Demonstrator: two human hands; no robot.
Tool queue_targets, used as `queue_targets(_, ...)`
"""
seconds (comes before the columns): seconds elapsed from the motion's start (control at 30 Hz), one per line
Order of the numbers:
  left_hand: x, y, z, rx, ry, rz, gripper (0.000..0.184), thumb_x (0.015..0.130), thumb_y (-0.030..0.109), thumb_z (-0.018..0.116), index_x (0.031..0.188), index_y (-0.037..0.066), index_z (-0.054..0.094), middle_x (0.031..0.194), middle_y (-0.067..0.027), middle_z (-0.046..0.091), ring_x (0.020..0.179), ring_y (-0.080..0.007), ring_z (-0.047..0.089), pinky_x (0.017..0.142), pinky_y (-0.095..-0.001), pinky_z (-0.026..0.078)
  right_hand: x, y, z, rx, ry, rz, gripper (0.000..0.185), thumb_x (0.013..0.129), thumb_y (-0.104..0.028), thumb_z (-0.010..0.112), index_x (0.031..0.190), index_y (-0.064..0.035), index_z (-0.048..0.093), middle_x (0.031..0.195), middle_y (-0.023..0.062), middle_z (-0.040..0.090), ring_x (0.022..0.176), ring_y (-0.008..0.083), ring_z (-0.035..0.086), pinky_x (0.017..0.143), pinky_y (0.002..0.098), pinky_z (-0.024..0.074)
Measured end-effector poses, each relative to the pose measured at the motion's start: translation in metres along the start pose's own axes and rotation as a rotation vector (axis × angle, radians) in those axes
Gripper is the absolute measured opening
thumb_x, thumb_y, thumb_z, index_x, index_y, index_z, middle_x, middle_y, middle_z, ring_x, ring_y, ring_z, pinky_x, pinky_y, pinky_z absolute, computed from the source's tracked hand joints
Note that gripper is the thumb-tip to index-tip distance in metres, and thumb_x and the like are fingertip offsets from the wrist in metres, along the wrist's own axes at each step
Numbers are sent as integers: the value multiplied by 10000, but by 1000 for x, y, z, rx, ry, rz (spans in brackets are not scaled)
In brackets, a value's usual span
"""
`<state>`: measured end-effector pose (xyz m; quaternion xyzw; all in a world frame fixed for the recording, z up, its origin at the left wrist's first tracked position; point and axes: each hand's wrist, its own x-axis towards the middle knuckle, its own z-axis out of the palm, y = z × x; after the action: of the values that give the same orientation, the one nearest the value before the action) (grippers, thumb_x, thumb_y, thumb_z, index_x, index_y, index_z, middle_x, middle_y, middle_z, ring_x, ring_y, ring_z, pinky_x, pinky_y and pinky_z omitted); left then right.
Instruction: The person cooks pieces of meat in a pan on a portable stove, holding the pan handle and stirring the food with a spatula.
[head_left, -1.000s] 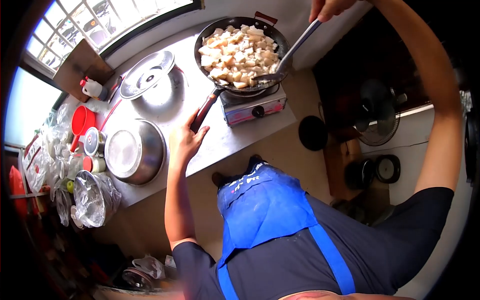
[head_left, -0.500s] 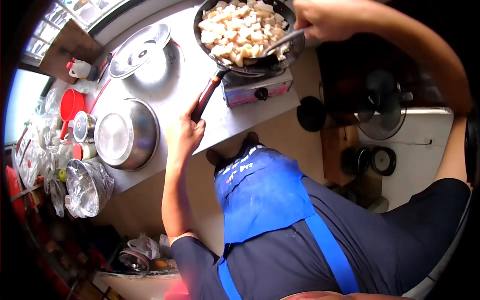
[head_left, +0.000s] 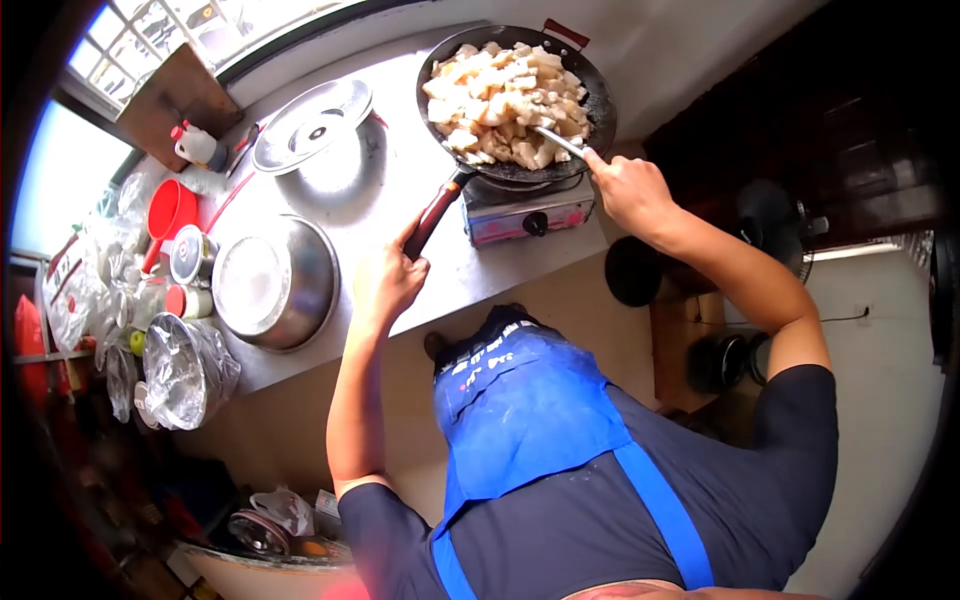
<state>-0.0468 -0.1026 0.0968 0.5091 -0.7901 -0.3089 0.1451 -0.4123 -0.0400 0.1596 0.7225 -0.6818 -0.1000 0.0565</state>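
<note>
A black wok (head_left: 603,105) heaped with pale, chopped food chunks (head_left: 505,95) sits on a portable gas stove (head_left: 530,218). My left hand (head_left: 392,280) is wrapped round the wok's dark handle (head_left: 436,215). At the wok's lower right rim, my right hand (head_left: 630,190) grips a spatula (head_left: 560,142). The spatula slants down into the chunks, which hide its blade.
Left of the stove on the metal counter are a shiny lid (head_left: 315,128), an upturned steel basin (head_left: 275,283), a red ladle (head_left: 172,208), jars (head_left: 190,255), a white bottle (head_left: 199,147) and a plastic-covered bowl (head_left: 185,372). A fan (head_left: 770,215) stands at the right.
My right hand has moved down and inward with the spatula, whose blade is now buried in the chunks. The chunks have shifted in the wok. My left hand keeps its hold; the camera view has shifted.
</note>
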Motion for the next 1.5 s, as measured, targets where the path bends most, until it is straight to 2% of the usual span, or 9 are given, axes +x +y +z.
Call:
queue_targets(0.1,-3,-1,0,-42,14,-6,653,821,154,742,1467,205,658,602,-157,525,524,-228,567,617,-379,509,9,17,34,520,246,-1,375,982,-132,654,1355,-89,672,899,201,751,726,329,748,724,493,590)
queue_targets(0.2,-1,2,0,-54,33,19,643,818,147,716,1459,169,662,603,-128,525,503,-198,539,601,-353,499,21,38,9,1748,-470,551,215,1055,-147,619,1249,-74,680,730,1,550,489,50,409,427,260,368)
queue_targets(0.27,-1,3,-2,-70,-31,-80,668,813,169,686,1477,230,650,671,-172,626,598,-283,657,667,-417,540,24,38,16,1976,-420,714,122,1070,-125,585,1136,-50,656,743,-13,516,470,15,312,399,214,226)
queue_targets(0.53,-2,-2,4,-177,59,-8,663,811,157,753,1464,222,658,746,-183,656,627,-254,643,687,-390,542,-6,1,27,1953,-251,658,223,1080,-96,570,1272,-50,676,746,-31,519,461,18,335,398,224,234)
queue_targets(0.6,-1,-1,3,-167,19,-64,669,787,73,662,1454,126,660,823,-108,663,644,-132,556,671,-287,510,-16,-3,30,1892,-181,632,296,1090,-107,565,1367,-51,655,746,-29,521,455,15,342,391,219,248)
queue_targets(0.67,0,-8,7,-180,54,2,654,822,167,778,1463,220,658,753,-200,669,628,-283,639,697,-391,545,-24,-5,33,1884,-170,645,357,1096,-114,557,1442,-61,625,749,-31,521,455,11,348,390,210,259)
queue_targets(1.13,-2,0,5,-185,51,-45,635,822,169,798,1443,192,669,794,-214,675,644,-285,638,719,-383,542,-66,-14,38,1863,-25,570,486,1080,-94,569,1563,-53,530,795,-61,517,579,2,376,482,187,308)
queue_targets(1.27,-2,3,4,-190,56,-46,639,806,52,660,1441,120,668,885,-94,697,719,-125,606,725,-283,524,-66,-6,59,1724,118,460,481,1055,-89,601,1531,-28,567,838,-77,570,687,32,457,594,217,402)
queue_targets(1.5,-3,4,2,-176,42,-60,624,832,147,764,1448,194,670,863,-229,720,730,-303,713,763,-391,562,-69,0,58,1256,138,498,497,1015,-145,658,1497,-43,588,757,20,617,671,94,525,653,288,461)
